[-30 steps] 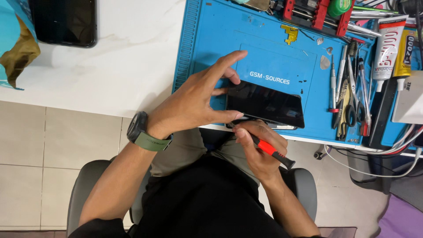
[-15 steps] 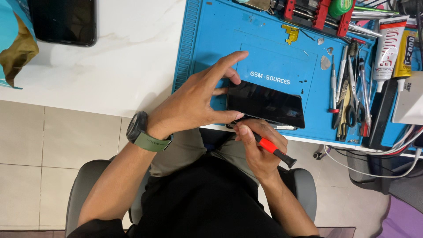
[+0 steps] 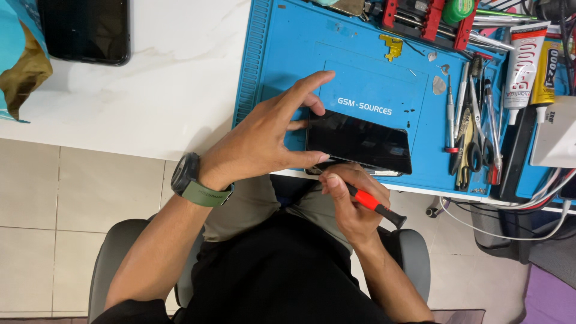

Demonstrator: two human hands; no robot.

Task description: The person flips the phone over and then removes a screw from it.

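A flat black glass-fronted smartphone point(image 3: 359, 143) lies on the near edge of a blue rubber repair mat point(image 3: 288, 54) at the front of the white marble-look tabletop point(image 3: 168, 84). The left hand point(image 3: 264, 141), wearing a dark watch with an olive-green strap point(image 3: 195, 183), spreads over the phone's 9 o'clock end, thumb and fingertips pressing its edges, so its grip steadies the phone without closing round it. At 6 o'clock of the phone the right hand point(image 3: 351, 204) is clenched on a red-and-black-handled screwdriver point(image 3: 375, 206), its tip hidden under the phone's near edge. At 3 o'clock lie metal tweezers, scissors and small drivers point(image 3: 471, 129), with two tubes of glue point(image 3: 528, 60) beyond. At 12 o'clock sits a red clamp frame point(image 3: 423, 18). Well apart at 10 o'clock rests a second black phone point(image 3: 87, 30).
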